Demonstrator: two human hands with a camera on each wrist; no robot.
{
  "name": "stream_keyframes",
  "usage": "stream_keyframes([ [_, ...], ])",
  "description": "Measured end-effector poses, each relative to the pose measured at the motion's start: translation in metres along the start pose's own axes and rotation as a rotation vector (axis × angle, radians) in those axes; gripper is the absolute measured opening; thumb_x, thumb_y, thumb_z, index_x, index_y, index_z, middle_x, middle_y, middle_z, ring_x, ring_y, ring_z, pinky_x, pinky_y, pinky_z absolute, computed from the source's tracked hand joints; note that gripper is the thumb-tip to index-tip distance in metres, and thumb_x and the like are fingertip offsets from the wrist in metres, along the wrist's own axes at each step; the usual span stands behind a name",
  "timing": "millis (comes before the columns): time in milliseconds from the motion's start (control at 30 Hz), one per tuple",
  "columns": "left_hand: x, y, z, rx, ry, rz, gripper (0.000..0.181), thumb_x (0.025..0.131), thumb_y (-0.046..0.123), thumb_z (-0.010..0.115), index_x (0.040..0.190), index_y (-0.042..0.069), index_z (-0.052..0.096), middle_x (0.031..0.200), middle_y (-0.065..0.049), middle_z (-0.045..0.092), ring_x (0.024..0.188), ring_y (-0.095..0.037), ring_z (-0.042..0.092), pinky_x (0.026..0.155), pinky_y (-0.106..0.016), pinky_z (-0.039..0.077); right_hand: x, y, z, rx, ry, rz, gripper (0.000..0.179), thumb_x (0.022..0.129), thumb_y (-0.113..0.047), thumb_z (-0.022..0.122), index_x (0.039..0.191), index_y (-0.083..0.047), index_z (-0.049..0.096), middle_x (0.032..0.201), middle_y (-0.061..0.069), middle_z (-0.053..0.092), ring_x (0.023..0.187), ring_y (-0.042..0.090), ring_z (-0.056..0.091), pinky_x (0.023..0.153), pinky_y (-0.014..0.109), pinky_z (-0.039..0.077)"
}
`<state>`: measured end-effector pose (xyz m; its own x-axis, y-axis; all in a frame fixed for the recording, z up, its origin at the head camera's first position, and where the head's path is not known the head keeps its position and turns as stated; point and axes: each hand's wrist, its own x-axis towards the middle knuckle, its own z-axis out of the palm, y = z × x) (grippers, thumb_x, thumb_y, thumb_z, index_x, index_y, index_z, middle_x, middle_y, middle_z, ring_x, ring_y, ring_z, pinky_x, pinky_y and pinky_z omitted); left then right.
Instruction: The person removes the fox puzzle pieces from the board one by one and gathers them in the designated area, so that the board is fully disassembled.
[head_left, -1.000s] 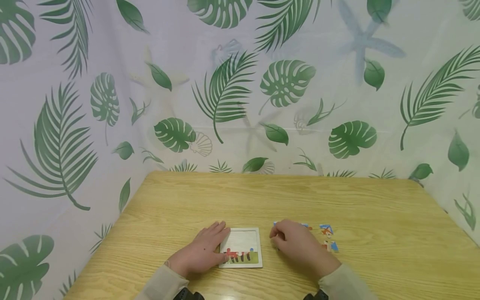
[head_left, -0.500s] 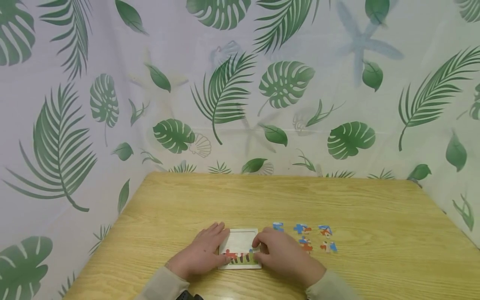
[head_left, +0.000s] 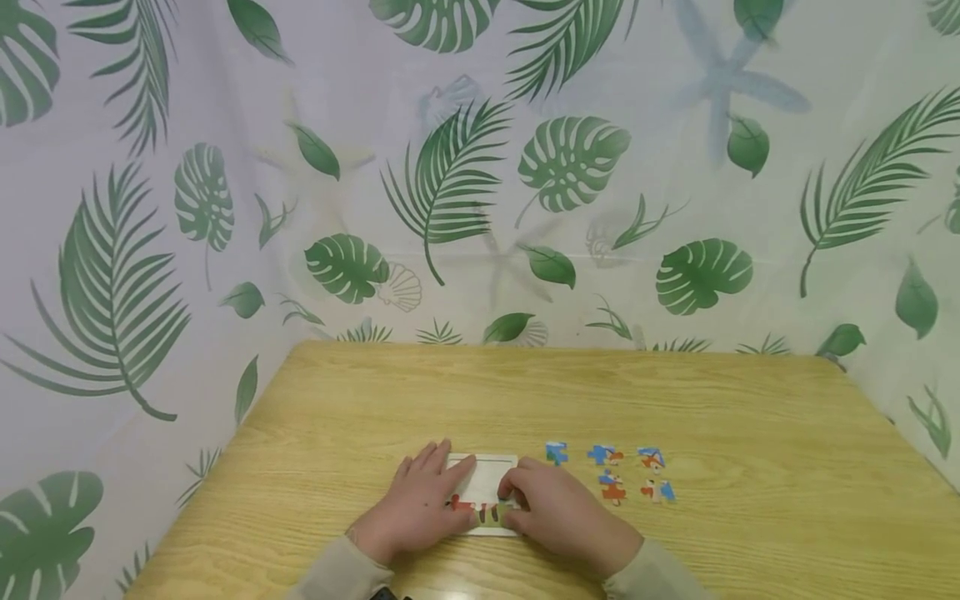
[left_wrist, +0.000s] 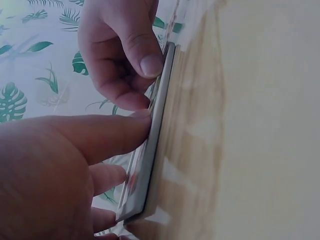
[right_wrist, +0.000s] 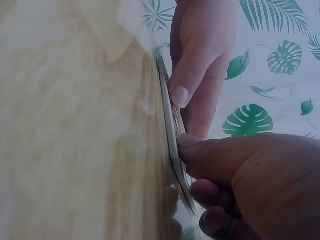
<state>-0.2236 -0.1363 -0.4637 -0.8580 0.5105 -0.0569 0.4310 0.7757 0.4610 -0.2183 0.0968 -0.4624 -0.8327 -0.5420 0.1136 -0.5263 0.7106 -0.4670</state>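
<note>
While resting the left hand (head_left: 420, 508), fingers straight and spread wide, across the left side of a flat, square, white-rimmed puzzle tray (head_left: 483, 457), bends the right hand (head_left: 558, 512) over its right edge, thumb and forefinger curled narrowly together. Touches with the left thumb a red and olive-green strip of dark-striped jigsaw pieces (head_left: 487, 514), fitted along the tray's near side, and meets the strip's right end with the right fingertips. Cannot tell whether pinching a piece there or only pressing, with the fingers hiding the spot. In both wrist views, has the thumbs at the tray's near edge, flat on a pale yellow, wood-grained table (head_left: 450, 383).

Has, right of the tray, five loose printed pieces: at the back a blue and green piece (head_left: 557, 452), a blue and orange piece (head_left: 602, 455) and a blue, white and orange piece (head_left: 651, 457); in front a red-orange and blue piece (head_left: 612, 490) beside a cream and blue piece (head_left: 658, 492). Cannot make out the smaller printed details, whether lettering or drawing. Faces a white sheet printed with green leaves (head_left: 555, 208).
</note>
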Motion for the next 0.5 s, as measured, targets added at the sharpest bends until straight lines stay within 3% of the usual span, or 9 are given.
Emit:
stream_keyframes([
  [167, 0.0008, 0.0006, 0.0024, 0.008, 0.0, -0.001, 0.074, 0.095, 0.048, 0.064, 0.156, 0.013, 0.042, 0.165, -0.023, 0.018, 0.149, -0.047, 0.015, 0.112, -0.072, 0.014, 0.0009, 0.002, 0.0011, 0.02, -0.021, 0.011, 0.017, 0.087, -0.022, 0.079, 0.099, -0.014, 0.071, 0.079, -0.008, 0.047, 0.069, 0.006, 0.044, 0.063, 0.026, 0.04],
  [500, 0.0018, -0.0004, 0.0018, 0.014, -0.014, 0.005, 0.073, 0.096, 0.049, 0.064, 0.156, 0.012, 0.042, 0.163, -0.02, 0.025, 0.149, -0.048, 0.016, 0.111, -0.073, 0.013, 0.0019, 0.0045, 0.0016, 0.042, -0.044, 0.013, 0.017, 0.088, -0.024, 0.079, 0.099, -0.016, 0.069, 0.079, -0.009, 0.047, 0.069, 0.007, 0.044, 0.064, 0.027, 0.04],
])
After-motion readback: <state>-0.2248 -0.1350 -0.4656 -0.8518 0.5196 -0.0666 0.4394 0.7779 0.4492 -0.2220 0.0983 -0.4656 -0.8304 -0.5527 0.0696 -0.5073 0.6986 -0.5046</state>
